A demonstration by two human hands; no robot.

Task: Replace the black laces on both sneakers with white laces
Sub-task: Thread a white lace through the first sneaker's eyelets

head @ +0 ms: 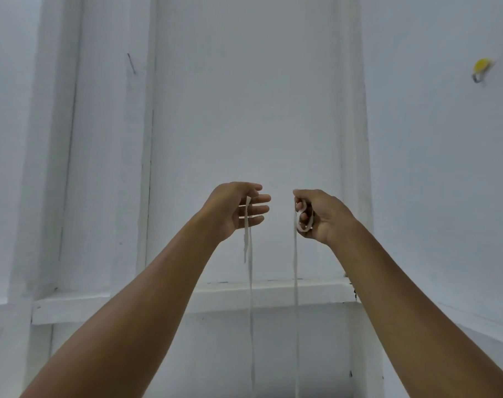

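Both arms are raised in front of a white wall. My left hand (238, 209) pinches one strand of a white lace (250, 297) between thumb and forefinger, the other fingers stretched out. A short end dangles beside that strand. My right hand (316, 215) grips the other strand, which is looped round its curled fingers. Both strands hang straight down and leave the frame at the bottom. No sneakers and no black laces are in view.
A white wall with a recessed panel fills the view, and a white ledge (273, 294) runs across below the hands. A small yellow object (481, 68) is fixed to the wall at the upper right.
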